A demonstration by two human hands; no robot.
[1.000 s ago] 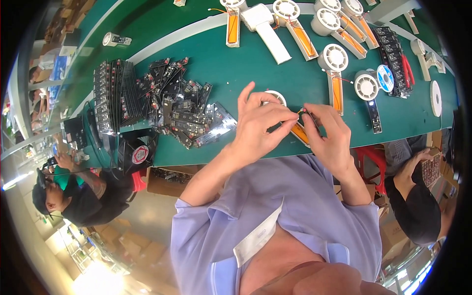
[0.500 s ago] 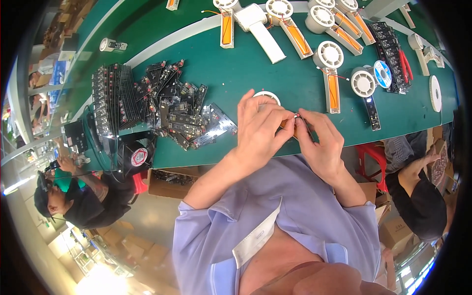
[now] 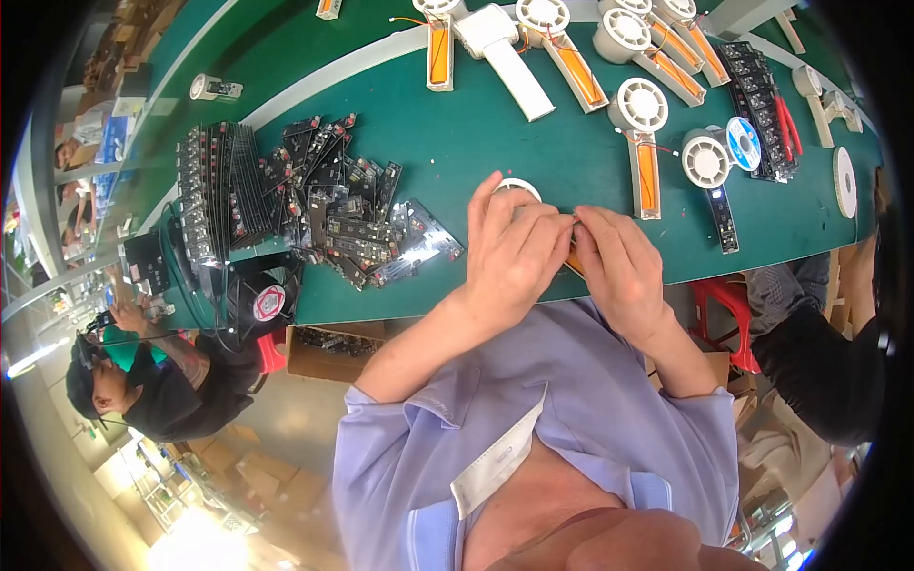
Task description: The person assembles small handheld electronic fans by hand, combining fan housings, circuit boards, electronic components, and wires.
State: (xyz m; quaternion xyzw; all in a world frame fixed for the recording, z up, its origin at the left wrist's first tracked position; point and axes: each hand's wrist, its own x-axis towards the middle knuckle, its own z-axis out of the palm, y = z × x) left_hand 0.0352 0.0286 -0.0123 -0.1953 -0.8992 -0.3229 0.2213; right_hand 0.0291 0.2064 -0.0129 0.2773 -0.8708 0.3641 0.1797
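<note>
My left hand (image 3: 514,252) and my right hand (image 3: 624,268) meet at the fingertips above the bench's front edge. Both are closed in a pinch, and the small thing between them is hidden by the fingers. Behind my left fingers shows the round white top of a handheld fan casing (image 3: 517,184). An orange strip (image 3: 573,263), seemingly part of the same casing, shows between my hands. Right of them lie a similar casing with an orange strip in its handle (image 3: 645,176) and a fan with a black circuit board (image 3: 722,219) in its handle.
Left on the green bench (image 3: 419,133) lie a heap of loose circuit boards (image 3: 352,214) and a stack of boards (image 3: 219,181). More fan casings (image 3: 571,62) line the back. At right are a solder spool (image 3: 743,143), red-handled pliers (image 3: 786,126) and more boards. People sit on both sides.
My fingertips have drawn closer together, covering a small white tip that showed between them. My right hand has turned slightly inward. The person at the right has shifted.
</note>
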